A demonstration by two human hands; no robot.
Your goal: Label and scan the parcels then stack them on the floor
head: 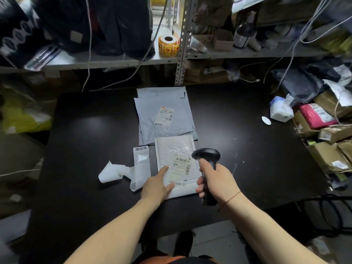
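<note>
A white bubble mailer [174, 149] with a barcode label [182, 165] lies on the black table [76, 140] near its front. My left hand [157, 187] rests flat on the mailer's near left corner, fingers straight. My right hand [216, 182] grips the handle of a black barcode scanner [206, 155], whose head hangs over the mailer's right edge beside the label. Behind the mailer lies a pile of grey poly mailers [163, 113], the top one labelled.
White label backing strips [123, 172] lie left of the mailer. A yellow sticker roll [168, 45] stands on the metal shelf behind. A tissue pack [281, 109] and a small white disc [266, 120] sit at the table's right; cardboard boxes [327, 149] crowd beyond it.
</note>
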